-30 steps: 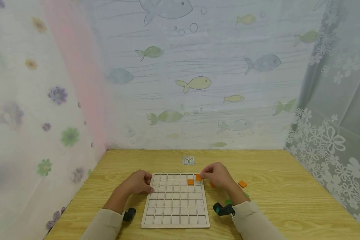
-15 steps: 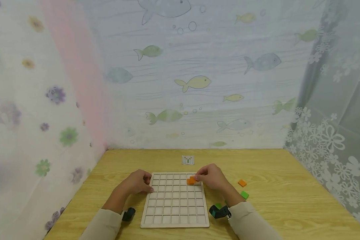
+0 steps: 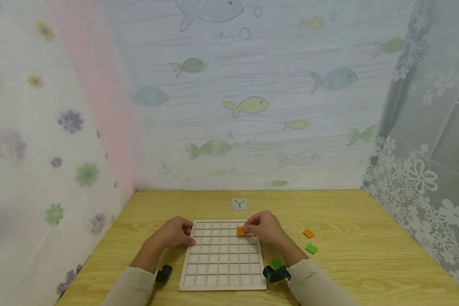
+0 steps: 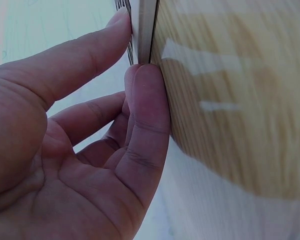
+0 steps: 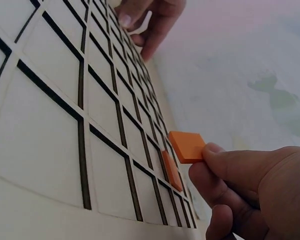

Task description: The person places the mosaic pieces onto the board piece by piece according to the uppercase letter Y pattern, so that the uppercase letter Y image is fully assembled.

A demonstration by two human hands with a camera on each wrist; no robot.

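A pale wooden grid board (image 3: 214, 257) lies on the table. My left hand (image 3: 174, 232) holds its left edge, thumb on the rim and fingertips against the side; in the left wrist view the board's edge (image 4: 145, 35) runs between them. Over the board's far right part, my right hand (image 3: 265, 228) pinches a thin orange square tile (image 5: 186, 146) between thumb and finger. That tile is tilted above the grid. Close under it, another orange tile (image 5: 171, 171) sits in the grid, and the two overlap in the head view.
Right of the board lie an orange tile (image 3: 308, 233) and a green tile (image 3: 311, 248). A second green tile (image 3: 277, 264) is partly behind the right wrist's black camera (image 3: 275, 274). Beyond the board lies a small card (image 3: 239, 204) with a coloured grid pattern.
My right hand has moved left with the orange tile, from the board's far right corner to over the tile in the grid. The left hand stays at the board's edge.
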